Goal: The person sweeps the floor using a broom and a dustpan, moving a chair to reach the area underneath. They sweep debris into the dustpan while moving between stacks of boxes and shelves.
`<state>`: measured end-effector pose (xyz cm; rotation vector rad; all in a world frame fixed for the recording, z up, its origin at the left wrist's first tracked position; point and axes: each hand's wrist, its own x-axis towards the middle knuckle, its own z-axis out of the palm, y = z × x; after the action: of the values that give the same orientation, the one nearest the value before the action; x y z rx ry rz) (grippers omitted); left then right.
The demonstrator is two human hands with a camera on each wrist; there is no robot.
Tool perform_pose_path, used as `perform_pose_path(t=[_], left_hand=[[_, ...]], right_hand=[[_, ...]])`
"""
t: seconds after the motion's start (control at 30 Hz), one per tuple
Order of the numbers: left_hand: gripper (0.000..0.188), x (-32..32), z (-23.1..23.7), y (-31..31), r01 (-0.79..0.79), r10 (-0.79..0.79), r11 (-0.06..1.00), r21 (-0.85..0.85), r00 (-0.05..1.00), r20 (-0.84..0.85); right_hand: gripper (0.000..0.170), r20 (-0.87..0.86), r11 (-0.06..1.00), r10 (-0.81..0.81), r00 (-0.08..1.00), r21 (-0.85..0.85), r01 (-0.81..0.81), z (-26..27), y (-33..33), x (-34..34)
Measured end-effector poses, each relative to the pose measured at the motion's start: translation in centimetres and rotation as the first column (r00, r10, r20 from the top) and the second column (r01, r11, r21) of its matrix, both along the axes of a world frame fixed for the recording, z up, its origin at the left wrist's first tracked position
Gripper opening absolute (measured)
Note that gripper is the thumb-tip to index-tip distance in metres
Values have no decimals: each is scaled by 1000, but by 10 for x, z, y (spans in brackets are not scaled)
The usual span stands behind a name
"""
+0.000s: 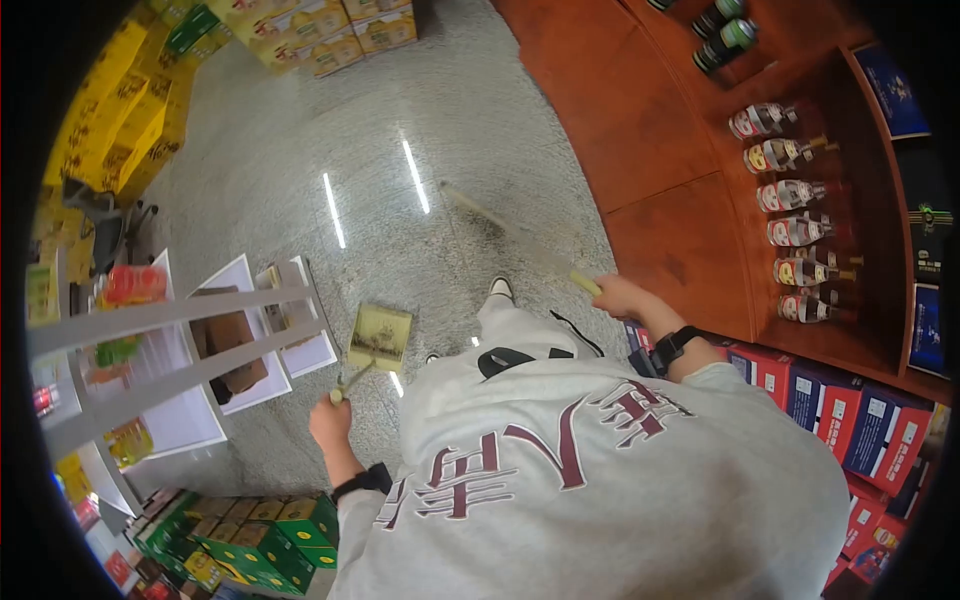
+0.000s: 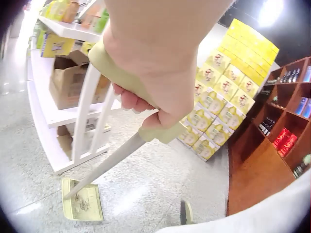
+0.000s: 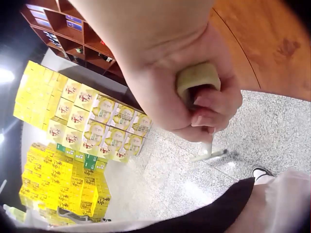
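My left hand (image 1: 331,425) wraps its fingers around the upper grip of the dustpan handle (image 2: 114,158); I judge the long stem lets me set the dustpan (image 1: 397,345) low without bending. The pan sits at my left front, beside the foot of the white shelf (image 2: 48,126), on the floor (image 1: 440,270) or just above it, I cannot tell which; dark bits (image 2: 86,200) lie in it, so levelness probably keeps them from spilling. My right hand (image 1: 622,298) closes around the end of the broom handle (image 1: 530,243); it slants forward, likely for reach, and its broom head (image 3: 216,154) is down by the floor, well apart from the pan.

Counting: one pan, one broom, two gripping hands; two dark wristbands (image 1: 675,348), one per wrist; six labelled bottles (image 1: 795,230) line the front of the wooden shelving (image 1: 680,230), probably spaced so each label shows; the dark bits are too small to count.
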<state>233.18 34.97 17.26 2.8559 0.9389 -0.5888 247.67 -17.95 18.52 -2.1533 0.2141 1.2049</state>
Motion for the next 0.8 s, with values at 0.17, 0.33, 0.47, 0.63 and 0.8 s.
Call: perform_pose_path(t=[0.17, 0.33, 0.47, 0.63, 0.8], left_hand=[[24, 125, 5, -45, 348, -353, 935, -72, 931, -91], [23, 246, -18, -92, 577, -589, 805, -140, 806, -60], [22, 340, -25, -128, 685, -698, 710, -163, 715, -38], [23, 412, -29, -159, 727, -757, 640, -248, 652, -42], [26, 451, -54, -158, 764, -802, 586, -270, 595, -59]], right_hand=[[14, -8, 934, -349, 937, -90, 347, -32, -41, 25], [13, 34, 886, -433, 901, -171, 432, -63, -82, 65], [12, 8, 866, -415, 910, -302, 398, -60, -85, 96], [15, -31, 815, -506, 862, -344, 466, -69, -63, 118], [16, 0, 748, -615, 789, -317, 583, -85, -17, 128]])
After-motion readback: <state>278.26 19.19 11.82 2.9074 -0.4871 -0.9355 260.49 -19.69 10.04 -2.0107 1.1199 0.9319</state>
